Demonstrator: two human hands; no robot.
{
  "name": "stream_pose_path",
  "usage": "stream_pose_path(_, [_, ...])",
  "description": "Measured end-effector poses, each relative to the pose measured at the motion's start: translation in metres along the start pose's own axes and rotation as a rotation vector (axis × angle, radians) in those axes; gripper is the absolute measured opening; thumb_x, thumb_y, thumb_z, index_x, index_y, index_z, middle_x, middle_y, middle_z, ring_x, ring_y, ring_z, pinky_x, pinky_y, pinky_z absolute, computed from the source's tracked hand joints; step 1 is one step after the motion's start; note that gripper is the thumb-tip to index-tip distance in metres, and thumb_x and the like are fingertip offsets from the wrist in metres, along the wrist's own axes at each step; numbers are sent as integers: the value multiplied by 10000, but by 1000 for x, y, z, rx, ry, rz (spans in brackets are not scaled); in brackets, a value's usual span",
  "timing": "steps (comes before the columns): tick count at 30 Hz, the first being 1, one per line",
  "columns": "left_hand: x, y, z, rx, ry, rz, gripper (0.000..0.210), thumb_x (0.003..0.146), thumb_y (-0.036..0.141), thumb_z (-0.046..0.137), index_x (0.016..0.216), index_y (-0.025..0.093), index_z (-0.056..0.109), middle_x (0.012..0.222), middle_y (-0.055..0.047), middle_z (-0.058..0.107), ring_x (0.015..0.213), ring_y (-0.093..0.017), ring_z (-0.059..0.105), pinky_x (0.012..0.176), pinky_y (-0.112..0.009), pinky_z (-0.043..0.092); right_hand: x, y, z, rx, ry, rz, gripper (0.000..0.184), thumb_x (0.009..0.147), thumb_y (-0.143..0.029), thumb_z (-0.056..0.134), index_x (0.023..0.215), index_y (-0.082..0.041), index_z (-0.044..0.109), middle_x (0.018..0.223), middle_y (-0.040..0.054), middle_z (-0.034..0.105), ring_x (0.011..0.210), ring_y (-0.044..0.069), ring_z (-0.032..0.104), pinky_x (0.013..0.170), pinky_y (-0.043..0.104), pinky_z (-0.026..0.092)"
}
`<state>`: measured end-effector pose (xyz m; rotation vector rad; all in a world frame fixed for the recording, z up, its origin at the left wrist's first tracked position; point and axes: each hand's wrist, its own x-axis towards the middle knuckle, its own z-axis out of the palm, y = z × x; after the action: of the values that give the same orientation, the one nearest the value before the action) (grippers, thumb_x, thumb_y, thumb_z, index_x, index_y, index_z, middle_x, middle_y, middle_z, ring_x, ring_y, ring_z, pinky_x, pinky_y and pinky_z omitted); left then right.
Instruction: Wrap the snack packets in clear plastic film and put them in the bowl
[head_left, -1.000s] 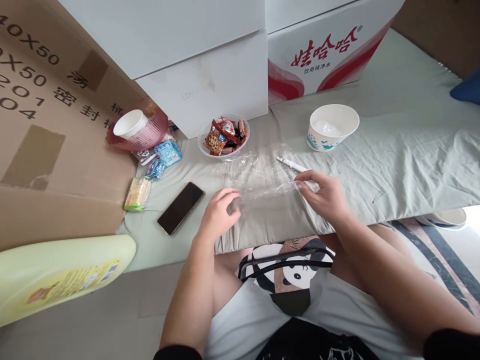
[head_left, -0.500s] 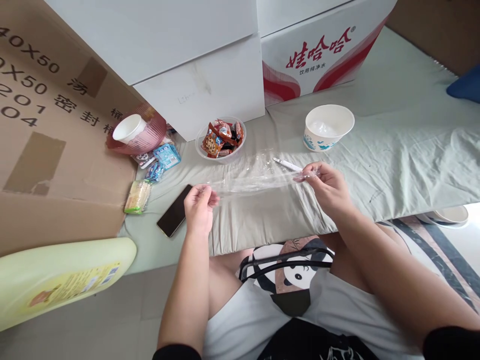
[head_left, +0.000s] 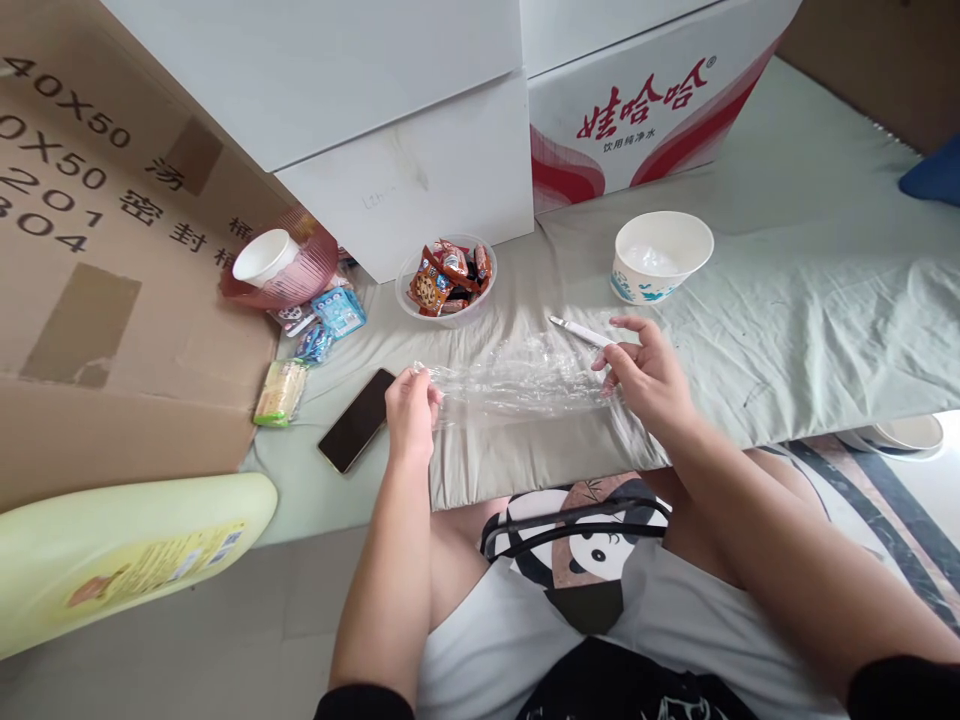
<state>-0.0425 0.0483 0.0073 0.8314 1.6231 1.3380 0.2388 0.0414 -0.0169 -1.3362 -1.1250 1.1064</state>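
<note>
A crumpled sheet of clear plastic wrap (head_left: 517, 385) is stretched between my two hands just above the pale green cloth (head_left: 787, 330). My left hand (head_left: 410, 408) pinches its left end, close to a black phone (head_left: 357, 433). My right hand (head_left: 646, 372) pinches the right end with its other fingers spread, beside a white pen-like tool (head_left: 579, 331). Behind the wrap stand a clear bowl of wrapped snacks (head_left: 448, 278) and a white paper bowl (head_left: 661, 253).
White boxes (head_left: 420, 180) and a red-and-white printed carton (head_left: 645, 100) stand at the back. A large brown cardboard box (head_left: 97, 270) fills the left, with a pink bowl holding a paper cup (head_left: 277, 262) and loose snack packets (head_left: 315, 325) beside it. A pale yellow object (head_left: 120, 550) lies lower left.
My left hand moved left and lifted the wrap's end. Both hands pulled the wrap out into a long band, which now sags lower toward the cloth.
</note>
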Motion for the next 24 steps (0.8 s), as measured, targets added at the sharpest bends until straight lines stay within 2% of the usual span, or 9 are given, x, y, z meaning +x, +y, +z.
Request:
stream_pose_path(5, [-1,-7,-15,210,-23,89,359,820,391,675,612,219,439,433,70,405,371,-59,302,389,-191,209,1,-2,-2,-82,28,34,352,893,-438,620,1174,-254,517,714,-35,695,370,96,448,362,243,369])
stream_pose_path(9, [-1,-14,-26,478,-20,96,318,856,382,639,627,226,482,433,58,443,412,-105,411,469,-222,297,2,3,-4,-305,4,65,332,899,-395,583,1197,-254,546,752,4,737,442,147,514,438,289,446])
stream_pose_path(12, [1,-15,-26,628,-22,131,300,857,376,640,631,233,505,442,47,475,452,-137,466,529,-250,309,3,9,-6,-517,-12,9,341,899,-335,556,1229,-251,568,778,27,739,542,196,589,564,351,499])
stream_pose_path(16, [4,-11,-18,787,46,169,229,841,366,676,687,247,556,506,25,520,560,-192,533,608,-271,333,0,13,-7,-755,151,-192,419,865,-323,603,1274,-237,585,1099,124,697,807,276,660,697,442,544])
stream_pose_path(18, [4,-8,-14,894,129,221,138,836,363,691,849,249,614,671,-11,621,703,-234,610,696,-298,406,-5,11,-4,-802,254,-377,376,882,-313,604,1248,-229,607,1175,149,636,926,297,653,753,463,551])
stream_pose_path(19, [2,-6,-12,943,179,279,180,831,354,699,954,243,627,798,-42,664,813,-260,641,764,-328,444,-8,10,-1,-806,272,-484,327,897,-297,595,1215,-226,622,1160,146,629,961,296,647,783,462,549])
stream_pose_path(20, [0,-6,-11,980,224,360,256,830,339,700,1049,232,622,930,-78,682,932,-285,650,842,-366,467,-11,9,2,-801,256,-592,270,912,-270,582,1173,-225,636,1127,136,636,980,287,645,813,453,543])
stream_pose_path(22, [-8,-6,-6,1006,252,561,300,850,302,672,1126,208,603,1097,-128,664,1087,-309,623,966,-426,467,-19,8,11,-792,118,-756,197,937,-214,551,1103,-228,656,1088,111,671,993,260,652,847,419,523])
stream_pose_path(24, [-21,-9,2,994,138,723,178,900,270,609,1066,205,612,1083,-124,660,1079,-291,622,993,-431,470,-27,9,20,-824,-79,-798,184,958,-189,527,1062,-228,673,1085,91,713,977,239,660,830,388,498])
